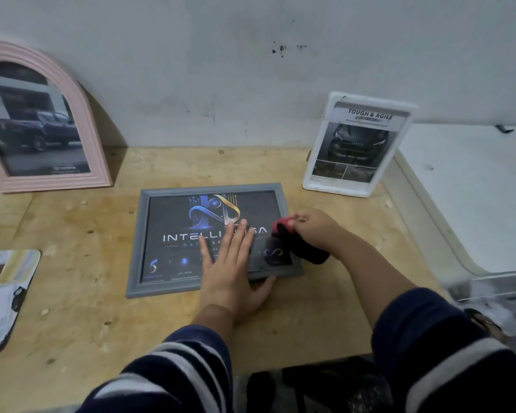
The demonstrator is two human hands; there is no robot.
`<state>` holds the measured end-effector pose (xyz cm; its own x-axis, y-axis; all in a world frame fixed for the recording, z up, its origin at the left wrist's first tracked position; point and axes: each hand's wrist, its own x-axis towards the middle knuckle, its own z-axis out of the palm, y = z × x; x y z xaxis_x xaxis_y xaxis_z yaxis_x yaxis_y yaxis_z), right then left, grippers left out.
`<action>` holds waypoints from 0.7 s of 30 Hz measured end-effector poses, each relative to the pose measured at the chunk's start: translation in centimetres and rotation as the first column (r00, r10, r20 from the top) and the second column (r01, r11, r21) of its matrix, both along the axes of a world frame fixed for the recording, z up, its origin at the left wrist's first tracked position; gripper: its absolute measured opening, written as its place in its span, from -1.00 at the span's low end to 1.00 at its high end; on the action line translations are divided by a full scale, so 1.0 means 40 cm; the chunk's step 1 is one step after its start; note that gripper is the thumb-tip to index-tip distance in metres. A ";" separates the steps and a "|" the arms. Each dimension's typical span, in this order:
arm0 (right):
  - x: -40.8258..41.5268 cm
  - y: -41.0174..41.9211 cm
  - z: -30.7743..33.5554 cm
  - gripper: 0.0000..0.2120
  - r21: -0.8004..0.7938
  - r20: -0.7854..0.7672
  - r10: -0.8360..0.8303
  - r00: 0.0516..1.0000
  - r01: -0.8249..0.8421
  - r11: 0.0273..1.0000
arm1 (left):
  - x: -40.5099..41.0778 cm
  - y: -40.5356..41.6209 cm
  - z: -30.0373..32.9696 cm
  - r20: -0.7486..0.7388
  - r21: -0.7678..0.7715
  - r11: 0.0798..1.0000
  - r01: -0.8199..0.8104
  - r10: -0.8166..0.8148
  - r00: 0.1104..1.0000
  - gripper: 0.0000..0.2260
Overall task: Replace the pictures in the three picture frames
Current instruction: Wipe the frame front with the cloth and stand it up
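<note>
The grey frame lies flat on the tabletop before me. My left hand presses it with fingers straight and spread. My right hand grips what looks like a dark cloth with a red edge at the frame's right side.

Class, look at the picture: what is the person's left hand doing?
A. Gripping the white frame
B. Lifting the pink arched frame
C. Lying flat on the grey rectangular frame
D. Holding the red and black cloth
C: the left hand lies with straight fingers flat on the glass of the grey rectangular picture frame on the wooden table.
</note>
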<state>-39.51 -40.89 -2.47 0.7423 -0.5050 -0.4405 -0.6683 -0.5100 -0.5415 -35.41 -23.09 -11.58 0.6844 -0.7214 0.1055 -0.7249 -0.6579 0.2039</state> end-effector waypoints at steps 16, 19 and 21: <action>0.206 -0.071 -0.108 -0.85 -0.261 0.045 -0.376 0.926 0.374 0.890 | 0.006 -0.008 -0.004 -0.050 -0.045 0.999 -0.006 0.004 0.999 -0.19; 0.149 -0.060 -0.107 -0.90 -0.176 0.074 -0.336 0.939 0.344 0.922 | 0.003 -0.003 -0.003 -0.036 -0.050 0.999 -0.002 0.000 0.999 -0.19; 0.098 -0.040 -0.103 -0.90 -0.131 0.107 -0.319 0.942 0.331 0.934 | 0.001 -0.003 -0.003 -0.023 -0.047 0.999 -0.003 0.002 1.000 -0.19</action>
<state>-35.61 -42.49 -6.60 0.5572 -0.7785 -0.2889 -0.7670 -0.3492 -0.5384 -35.38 -23.20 -11.71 0.6892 -0.7140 0.1233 -0.7177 -0.6494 0.2513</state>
